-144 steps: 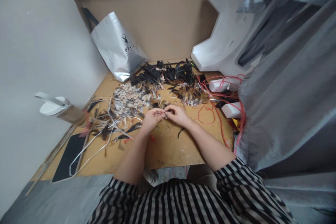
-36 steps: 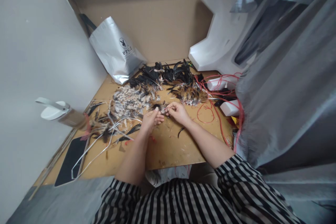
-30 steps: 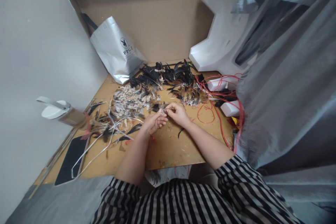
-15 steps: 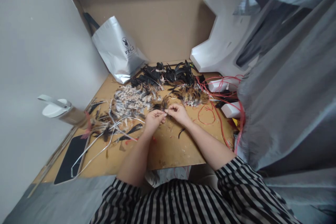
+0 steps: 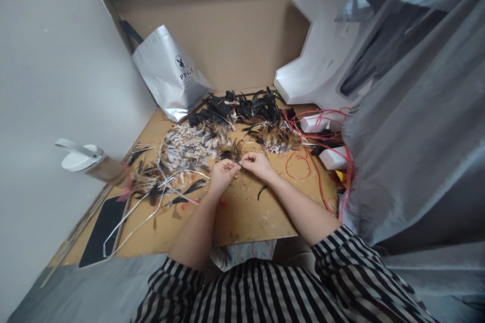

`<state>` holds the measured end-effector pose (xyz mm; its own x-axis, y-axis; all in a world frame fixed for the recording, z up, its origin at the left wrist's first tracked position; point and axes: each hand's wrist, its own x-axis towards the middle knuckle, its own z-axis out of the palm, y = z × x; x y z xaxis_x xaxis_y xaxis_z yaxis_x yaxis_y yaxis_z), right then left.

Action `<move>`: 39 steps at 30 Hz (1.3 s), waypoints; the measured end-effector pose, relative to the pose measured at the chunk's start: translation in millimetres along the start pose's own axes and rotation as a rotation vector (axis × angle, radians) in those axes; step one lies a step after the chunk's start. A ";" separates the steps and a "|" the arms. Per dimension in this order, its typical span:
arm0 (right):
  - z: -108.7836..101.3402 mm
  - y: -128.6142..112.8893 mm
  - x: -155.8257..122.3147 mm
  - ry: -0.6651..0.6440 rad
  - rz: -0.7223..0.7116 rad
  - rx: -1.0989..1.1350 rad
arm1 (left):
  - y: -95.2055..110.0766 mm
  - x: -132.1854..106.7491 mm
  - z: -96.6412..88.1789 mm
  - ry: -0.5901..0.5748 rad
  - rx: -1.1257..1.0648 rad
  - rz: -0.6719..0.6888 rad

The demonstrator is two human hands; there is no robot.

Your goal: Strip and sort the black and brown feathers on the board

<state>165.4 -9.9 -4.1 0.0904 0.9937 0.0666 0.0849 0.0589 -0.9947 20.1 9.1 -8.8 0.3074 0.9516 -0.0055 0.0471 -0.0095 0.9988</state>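
Observation:
My left hand (image 5: pixel 223 174) and my right hand (image 5: pixel 257 165) meet fingertip to fingertip over the middle of the table. Both are closed in a pinch at the base of a small bunch of brown and black feathers (image 5: pixel 233 150), which fans out beyond the fingers. Just past it lie a pile of pale, fluffy feathers (image 5: pixel 185 144), a row of black feathers (image 5: pixel 257 106) and a clump of brown feathers (image 5: pixel 278 136). A single dark feather (image 5: pixel 261 192) rests on the table below my right wrist.
A silver bag (image 5: pixel 166 75) leans at the back left. A lidded cup (image 5: pixel 91 161) and a dark phone (image 5: pixel 102 232) are on the left, with white strips (image 5: pixel 132 207) across the phone. Red cords (image 5: pixel 318 176) tangle at right beside a white frame (image 5: pixel 303 75) and grey cloth (image 5: pixel 417 126).
My fingers have shifted very slightly at the pinch. The feathers and everything else on the table look the same.

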 end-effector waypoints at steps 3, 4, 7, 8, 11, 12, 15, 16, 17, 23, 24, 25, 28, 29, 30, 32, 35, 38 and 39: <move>-0.5 0.5 -0.3 -0.012 -0.010 -0.002 | 1.5 -0.3 0.2 -0.005 0.004 0.006; -0.6 0.9 -0.4 -0.016 -0.011 -0.007 | 1.9 -0.3 0.4 -0.007 0.007 0.008; -1.1 1.9 -0.3 -0.018 -0.015 -0.033 | 2.6 -0.5 1.0 -0.014 0.028 0.008; -1.3 1.9 -0.3 -0.022 -0.018 -0.036 | 2.9 -0.6 1.0 -0.018 0.032 0.008; -2.9 -0.5 -0.9 -0.049 0.003 0.014 | 4.4 -1.1 -0.2 -0.054 0.013 0.002; -3.6 -2.2 -1.5 -0.067 0.021 0.056 | 5.3 -1.5 -1.1 -0.075 0.000 0.000; -5.7 -8.8 -4.3 -0.148 0.082 0.248 | 8.4 -3.1 -3.8 -0.164 -0.048 -0.012; -6.0 -11.0 -5.4 -0.181 0.103 0.313 | 9.3 -3.8 -4.5 -0.192 -0.071 -0.025; -6.1 -12.7 -6.4 -0.210 0.121 0.370 | 10.0 -4.5 -4.8 -0.216 -0.098 -0.040; -3.2 -10.2 -5.0 -0.154 0.091 0.395 | 9.4 -3.3 -2.2 -0.188 -0.121 -0.052; -2.6 -8.6 -4.0 -0.114 0.073 0.363 | 8.6 -1.9 -1.8 -0.153 -0.097 -0.035; -2.0 -7.2 -3.1 -0.075 0.057 0.329 | 7.7 -0.3 -1.6 -0.111 -0.082 -0.017; -0.3 -5.5 -2.0 -0.010 0.021 0.224 | 5.0 4.0 -2.4 0.019 -0.104 0.016; 0.2 -5.9 -2.1 -0.003 0.012 0.193 | 4.4 4.9 -3.1 0.049 -0.115 0.018; 0.7 -6.5 -2.5 -0.003 0.006 0.169 | 4.0 5.5 -3.7 0.067 -0.121 0.020; 1.4 -8.0 -3.2 -0.009 0.004 0.145 | 4.1 5.6 -4.5 0.067 -0.121 0.024; 1.7 -9.0 -3.7 0.007 -0.002 0.105 | 6.1 4.1 -3.7 0.051 -0.124 0.032; 1.3 -7.8 -3.4 0.019 -0.021 0.040 | 8.9 2.3 -1.7 0.048 -0.135 0.017; 1.2 -7.1 -3.3 0.016 -0.027 0.027 | 9.8 1.9 -1.2 0.045 -0.136 0.012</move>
<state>163.3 -13.5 2.7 0.1045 0.9900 0.0948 0.0606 0.0888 -0.9942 20.0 11.1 1.0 0.2637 0.9646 0.0057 -0.0862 0.0177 0.9961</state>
